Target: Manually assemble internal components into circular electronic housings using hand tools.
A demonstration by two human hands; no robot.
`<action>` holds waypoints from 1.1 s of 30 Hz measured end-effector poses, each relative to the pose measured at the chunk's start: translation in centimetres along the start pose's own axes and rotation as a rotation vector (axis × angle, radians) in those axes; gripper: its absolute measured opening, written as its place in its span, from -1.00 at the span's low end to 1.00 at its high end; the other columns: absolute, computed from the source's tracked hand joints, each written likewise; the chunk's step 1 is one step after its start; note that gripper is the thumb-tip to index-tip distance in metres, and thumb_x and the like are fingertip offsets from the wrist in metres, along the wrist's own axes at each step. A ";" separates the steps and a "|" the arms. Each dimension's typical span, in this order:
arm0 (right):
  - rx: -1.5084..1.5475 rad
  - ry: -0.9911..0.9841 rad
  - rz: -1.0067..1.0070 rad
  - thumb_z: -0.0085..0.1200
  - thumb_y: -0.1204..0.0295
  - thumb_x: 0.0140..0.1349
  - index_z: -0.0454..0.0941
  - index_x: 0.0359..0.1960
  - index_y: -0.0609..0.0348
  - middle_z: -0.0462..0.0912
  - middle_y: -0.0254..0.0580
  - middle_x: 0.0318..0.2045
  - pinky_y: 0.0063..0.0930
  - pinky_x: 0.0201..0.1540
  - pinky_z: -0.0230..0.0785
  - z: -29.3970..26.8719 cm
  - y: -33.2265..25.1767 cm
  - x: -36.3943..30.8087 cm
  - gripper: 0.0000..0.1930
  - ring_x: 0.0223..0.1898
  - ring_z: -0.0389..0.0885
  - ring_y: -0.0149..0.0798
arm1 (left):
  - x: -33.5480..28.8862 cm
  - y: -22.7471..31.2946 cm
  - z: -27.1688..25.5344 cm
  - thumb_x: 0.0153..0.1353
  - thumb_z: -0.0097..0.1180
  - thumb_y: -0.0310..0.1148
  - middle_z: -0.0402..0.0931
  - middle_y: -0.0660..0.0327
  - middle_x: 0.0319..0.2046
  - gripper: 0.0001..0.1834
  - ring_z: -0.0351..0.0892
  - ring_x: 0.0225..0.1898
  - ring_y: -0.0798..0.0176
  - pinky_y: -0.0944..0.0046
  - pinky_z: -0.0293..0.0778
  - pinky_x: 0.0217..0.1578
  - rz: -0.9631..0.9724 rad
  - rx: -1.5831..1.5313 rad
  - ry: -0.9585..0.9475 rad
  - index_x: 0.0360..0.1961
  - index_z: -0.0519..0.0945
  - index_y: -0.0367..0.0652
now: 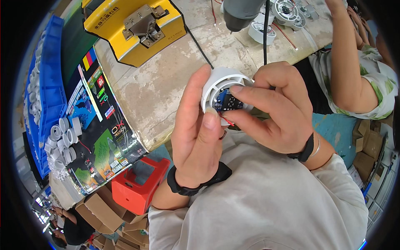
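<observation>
A round white plastic housing (207, 92) is held up above the near edge of the table. My left hand (196, 125) grips it from the left, fingers behind its wall and thumb at its lower rim. Inside the housing's ring sits a small circuit board (228, 101), blue with a black display block. My right hand (275, 106) pinches this board between thumb and forefinger, at its upper and lower edges. A short red wire (228, 121) pokes out under the board, close to both thumbs. Whether the board is seated in the housing I cannot tell.
A yellow machine (135, 31) with a metal mechanism stands at the table's far left. A grey tool (240, 14) hangs overhead. White housings (262, 33) lie at the back right, near another person's arm (348, 62). White rings (62, 141), a blue bin (50, 96) and an orange box (139, 185) are leftward.
</observation>
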State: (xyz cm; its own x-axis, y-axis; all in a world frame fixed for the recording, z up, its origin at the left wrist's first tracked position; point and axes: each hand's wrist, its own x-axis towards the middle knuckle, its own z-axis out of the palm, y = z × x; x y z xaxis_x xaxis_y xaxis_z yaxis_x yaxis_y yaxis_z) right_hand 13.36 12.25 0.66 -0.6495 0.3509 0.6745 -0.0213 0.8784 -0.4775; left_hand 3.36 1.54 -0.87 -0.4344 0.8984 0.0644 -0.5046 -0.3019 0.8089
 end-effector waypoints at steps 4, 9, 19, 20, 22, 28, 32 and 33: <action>0.011 -0.013 0.020 0.33 0.46 -0.30 0.54 -0.33 0.19 0.33 -0.25 -0.47 -0.59 -0.52 0.19 -0.1 0.0 0.0 -0.61 -0.50 0.31 -0.36 | 0.2 0.1 0.7 0.18 -0.15 -0.41 0.34 0.06 -0.05 -0.44 0.38 -0.19 0.40 0.55 0.34 -0.33 0.018 0.026 0.097 0.19 0.03 -0.35; 0.028 -0.071 0.054 0.31 0.48 -0.29 0.54 -0.31 0.22 0.34 -0.23 -0.46 -0.59 -0.52 0.18 -0.4 0.0 0.0 -0.61 -0.51 0.31 -0.35 | 0.3 0.0 0.4 0.13 -0.08 -0.47 0.40 0.07 -0.13 -0.47 0.43 -0.26 0.39 0.55 0.37 -0.41 -0.024 0.085 0.140 0.14 0.13 -0.36; -0.080 -0.230 0.104 0.12 0.62 -0.25 0.53 -0.26 0.24 0.37 -0.18 -0.44 -0.50 -0.43 0.20 -0.3 -0.3 -0.1 -0.63 -0.44 0.34 -0.25 | 0.9 -0.9 -0.4 0.14 -0.08 -0.53 0.43 0.09 -0.18 -0.55 0.47 -0.28 0.39 0.50 0.44 -0.41 -0.154 -0.043 0.255 0.08 0.22 -0.32; -0.079 -0.230 0.103 0.12 0.62 -0.25 0.53 -0.26 0.24 0.37 -0.18 -0.44 -0.50 -0.43 0.20 -0.2 -0.1 -0.1 -0.63 -0.44 0.34 -0.25 | 0.9 -1.0 -0.6 0.14 -0.08 -0.53 0.43 0.09 -0.18 -0.55 0.47 -0.28 0.39 0.50 0.44 -0.41 -0.152 -0.043 0.257 0.08 0.22 -0.32; 0.024 -0.219 0.068 0.13 0.58 -0.20 0.53 -0.28 0.26 0.40 -0.15 -0.40 -0.51 -0.42 0.21 0.0 0.4 -0.2 -0.68 -0.43 0.33 -0.29 | 0.9 -1.2 -1.1 0.14 -0.08 -0.52 0.44 0.06 -0.20 -0.56 0.52 -0.28 0.31 0.46 0.52 -0.41 -0.154 -0.023 0.232 0.07 0.22 -0.33; 0.162 0.494 0.007 -0.17 0.38 0.22 0.21 0.00 0.46 0.39 0.18 -0.12 -0.31 0.05 0.17 -1.9 3.2 1.6 -0.59 0.10 0.25 0.00 | 1.1 -0.8 -1.7 0.15 -0.11 -0.51 0.43 -0.01 -0.22 -0.58 0.52 -0.21 -0.07 0.19 0.62 -0.36 -0.146 0.022 0.313 0.05 0.21 -0.36; 0.401 0.428 0.346 0.20 0.10 -0.04 -0.09 0.18 0.35 0.30 0.02 -0.01 -0.45 -0.01 0.23 -0.9 1.8 6.6 -0.09 -0.01 0.32 -0.22 | 0.6 -0.6 -2.3 0.15 -0.12 -0.52 0.43 -0.01 -0.21 -0.58 0.51 -0.20 -0.10 0.19 0.61 -0.36 -0.123 0.039 0.346 0.06 0.20 -0.35; 0.262 0.427 0.367 0.17 0.12 0.00 0.01 0.12 0.37 0.38 -0.03 -0.13 -0.45 -0.09 0.27 -0.2 1.4 7.7 -0.19 -0.13 0.39 -0.26 | 0.5 -0.6 -2.4 0.15 -0.13 -0.52 0.43 0.00 -0.20 -0.57 0.51 -0.20 -0.09 0.18 0.61 -0.36 -0.111 0.040 0.330 0.06 0.20 -0.34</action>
State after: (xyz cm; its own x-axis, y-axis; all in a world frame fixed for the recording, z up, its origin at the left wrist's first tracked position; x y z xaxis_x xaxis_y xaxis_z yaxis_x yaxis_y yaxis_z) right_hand 8.44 16.23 5.30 -0.2897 0.7615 0.5798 -0.0753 0.5858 -0.8069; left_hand 1.65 1.43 -2.68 -0.5993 0.7718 -0.2124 -0.5356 -0.1894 0.8230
